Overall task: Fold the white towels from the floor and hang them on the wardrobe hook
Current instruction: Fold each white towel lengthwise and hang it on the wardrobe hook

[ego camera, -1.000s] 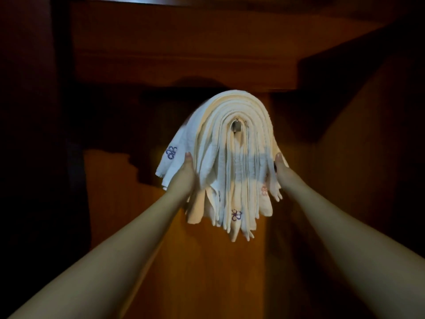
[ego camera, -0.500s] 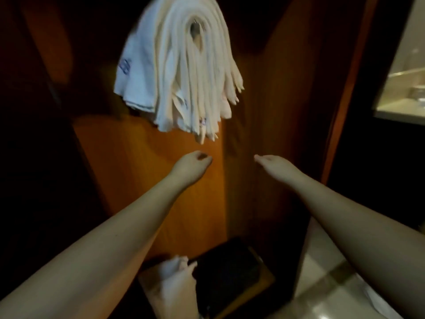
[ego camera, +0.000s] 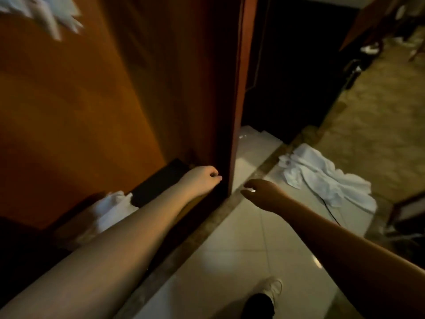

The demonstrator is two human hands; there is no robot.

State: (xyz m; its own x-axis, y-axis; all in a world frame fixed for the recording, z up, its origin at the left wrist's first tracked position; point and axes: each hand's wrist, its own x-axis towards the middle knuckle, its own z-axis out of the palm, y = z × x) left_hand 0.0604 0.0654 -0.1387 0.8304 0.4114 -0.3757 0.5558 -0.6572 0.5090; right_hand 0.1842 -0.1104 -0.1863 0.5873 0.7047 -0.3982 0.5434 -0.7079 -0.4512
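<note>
**Both grips empty, next towel lay off to the right**

Grips first: our left hand (ego camera: 202,180) hung with its fingers loosely curled and held nothing, just beside the wardrobe's front edge (ego camera: 236,111); our right hand (ego camera: 259,192) hung the same way, slack and empty, over the pale tiled floor (ego camera: 230,261).

From the right grip, the crumpled white towel (ego camera: 326,183) lay ahead and to the right, well apart, spread flat on the tiles. Its long axis ran roughly from its near-left corner away to the lower right, toward the carpet edge (ego camera: 368,125). We judged the right hand plainly the nearer one; the left would have had to cross in front of the wardrobe panel.

Behind and below the left grip, a second white bundle (ego camera: 110,208) sat at the wardrobe's foot, partly hidden by our forearm. High up and to the left of both grips, blurred tips of the hung towels (ego camera: 46,12) showed.

Open tile lay between right grip and towel. A thin dark cord (ego camera: 331,212) ran beside the towel's near edge, and a dark piece of furniture (ego camera: 407,210) stood just past it, so a reach from the left side looked cleanest to us.
</note>
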